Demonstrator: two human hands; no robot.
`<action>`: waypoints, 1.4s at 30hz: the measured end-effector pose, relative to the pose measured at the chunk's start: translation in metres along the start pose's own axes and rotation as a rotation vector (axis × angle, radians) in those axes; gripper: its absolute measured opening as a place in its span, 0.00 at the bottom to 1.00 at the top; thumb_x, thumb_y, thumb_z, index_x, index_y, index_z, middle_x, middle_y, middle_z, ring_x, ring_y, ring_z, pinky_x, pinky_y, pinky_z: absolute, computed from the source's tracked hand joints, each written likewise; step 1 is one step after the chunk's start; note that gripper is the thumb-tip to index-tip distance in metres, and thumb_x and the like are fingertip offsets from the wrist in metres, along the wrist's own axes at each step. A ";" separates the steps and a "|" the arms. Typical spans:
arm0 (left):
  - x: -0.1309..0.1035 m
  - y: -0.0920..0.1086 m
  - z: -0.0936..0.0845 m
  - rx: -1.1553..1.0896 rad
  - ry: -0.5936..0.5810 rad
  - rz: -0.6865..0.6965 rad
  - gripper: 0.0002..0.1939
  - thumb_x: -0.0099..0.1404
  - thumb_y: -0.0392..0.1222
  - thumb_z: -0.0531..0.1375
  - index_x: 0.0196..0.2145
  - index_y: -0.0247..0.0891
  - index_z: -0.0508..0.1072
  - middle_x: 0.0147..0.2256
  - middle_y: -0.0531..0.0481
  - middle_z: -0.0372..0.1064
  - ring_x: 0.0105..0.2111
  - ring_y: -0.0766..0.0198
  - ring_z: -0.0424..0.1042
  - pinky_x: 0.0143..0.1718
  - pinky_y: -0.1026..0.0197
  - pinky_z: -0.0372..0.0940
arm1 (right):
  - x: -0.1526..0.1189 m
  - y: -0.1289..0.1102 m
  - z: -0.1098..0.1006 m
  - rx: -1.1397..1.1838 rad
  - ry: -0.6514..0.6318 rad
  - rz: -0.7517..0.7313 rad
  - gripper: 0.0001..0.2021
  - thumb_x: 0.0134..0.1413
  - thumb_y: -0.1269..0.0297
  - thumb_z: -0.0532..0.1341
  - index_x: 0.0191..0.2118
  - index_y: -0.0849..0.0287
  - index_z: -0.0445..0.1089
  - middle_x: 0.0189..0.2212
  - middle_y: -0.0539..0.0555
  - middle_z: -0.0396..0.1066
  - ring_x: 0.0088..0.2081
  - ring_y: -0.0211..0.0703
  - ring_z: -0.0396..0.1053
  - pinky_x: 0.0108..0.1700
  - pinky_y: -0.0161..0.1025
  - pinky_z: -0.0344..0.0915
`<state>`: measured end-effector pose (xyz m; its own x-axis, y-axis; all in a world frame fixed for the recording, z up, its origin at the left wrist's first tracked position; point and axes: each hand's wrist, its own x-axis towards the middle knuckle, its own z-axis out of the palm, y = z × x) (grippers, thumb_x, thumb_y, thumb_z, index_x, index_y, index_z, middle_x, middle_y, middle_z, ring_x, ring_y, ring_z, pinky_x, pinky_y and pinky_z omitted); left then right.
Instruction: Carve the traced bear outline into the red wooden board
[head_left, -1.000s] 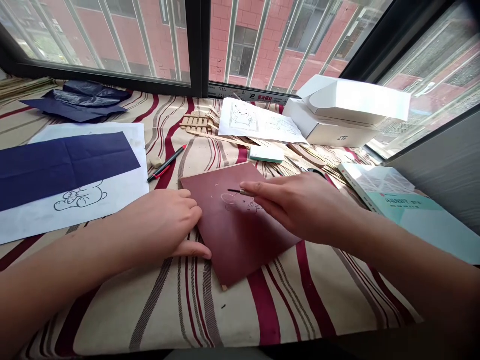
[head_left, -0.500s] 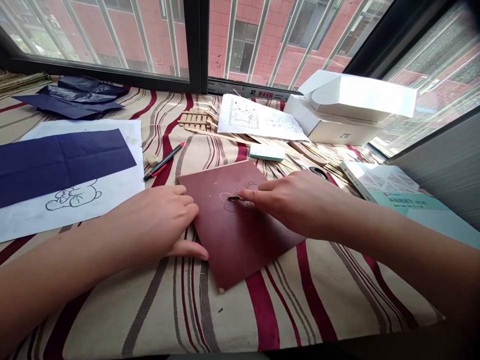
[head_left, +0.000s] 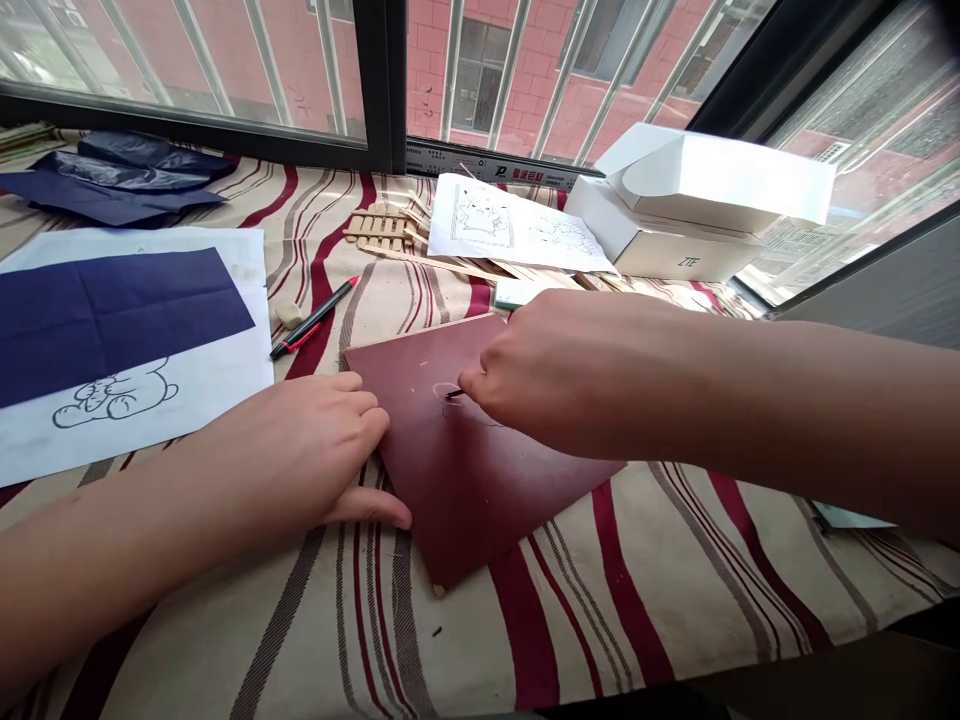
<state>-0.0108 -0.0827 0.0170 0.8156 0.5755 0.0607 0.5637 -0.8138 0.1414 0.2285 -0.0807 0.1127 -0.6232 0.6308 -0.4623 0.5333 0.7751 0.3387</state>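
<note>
A dark red board [head_left: 480, 500] lies at a slant on the striped cloth, with thin pale and dark lines drawn on its upper part. My left hand [head_left: 322, 440] rests along the board's left edge, thumb spread away from the fingers, holding nothing. Over the board's upper right, my right hand [head_left: 540, 370] is closed round a small dark tool [head_left: 454, 393]. The tool's tip touches the board beside a pale oval outline. Most of the tool and part of the drawn lines are hidden by the hand.
On the left, blue paper [head_left: 120, 320] covers part of a white sheet [head_left: 187, 435] with a bear drawing. A black and red pen [head_left: 315, 318] lies near an eraser [head_left: 288, 315]. Behind are wooden sticks, a printed sheet [head_left: 517, 225] and a white box [head_left: 675, 250].
My right hand has turned and its forearm has swung up, now covering most of the book and the sticks at right. The tool's tip has shifted slightly left. The view has moved a little.
</note>
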 end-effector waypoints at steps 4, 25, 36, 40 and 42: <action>0.000 0.001 -0.001 -0.011 -0.019 -0.024 0.33 0.63 0.75 0.69 0.26 0.44 0.67 0.26 0.49 0.71 0.29 0.53 0.69 0.32 0.52 0.58 | -0.002 0.002 0.007 -0.085 0.036 -0.056 0.11 0.67 0.72 0.64 0.48 0.58 0.84 0.28 0.54 0.79 0.33 0.47 0.74 0.34 0.44 0.57; 0.000 0.003 -0.003 -0.007 -0.028 -0.014 0.32 0.64 0.74 0.70 0.26 0.43 0.69 0.27 0.48 0.73 0.30 0.53 0.70 0.33 0.53 0.59 | -0.004 -0.003 0.012 0.049 0.024 0.003 0.14 0.69 0.72 0.62 0.53 0.59 0.84 0.28 0.57 0.78 0.30 0.47 0.72 0.30 0.42 0.54; 0.000 0.005 -0.003 0.026 -0.034 0.000 0.32 0.65 0.73 0.69 0.26 0.42 0.69 0.27 0.47 0.73 0.29 0.52 0.71 0.32 0.52 0.59 | -0.008 -0.016 0.021 -0.026 0.021 0.029 0.20 0.69 0.75 0.57 0.58 0.61 0.83 0.30 0.60 0.80 0.26 0.45 0.68 0.27 0.43 0.52; 0.002 0.006 -0.004 0.055 -0.049 0.008 0.32 0.65 0.73 0.69 0.26 0.42 0.69 0.27 0.46 0.73 0.29 0.51 0.72 0.32 0.52 0.60 | -0.011 -0.015 0.025 -0.176 0.030 -0.051 0.29 0.70 0.79 0.51 0.70 0.62 0.73 0.35 0.62 0.81 0.26 0.45 0.69 0.26 0.44 0.51; 0.002 0.007 -0.004 0.053 -0.046 0.009 0.32 0.64 0.74 0.69 0.26 0.42 0.69 0.27 0.46 0.73 0.29 0.51 0.72 0.32 0.52 0.60 | -0.012 -0.020 0.027 -0.157 0.035 -0.029 0.31 0.70 0.80 0.51 0.74 0.66 0.67 0.34 0.62 0.81 0.26 0.45 0.69 0.26 0.43 0.52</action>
<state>-0.0059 -0.0867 0.0216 0.8251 0.5647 0.0162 0.5614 -0.8228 0.0880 0.2410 -0.1046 0.0896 -0.6580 0.6068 -0.4458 0.4205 0.7873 0.4510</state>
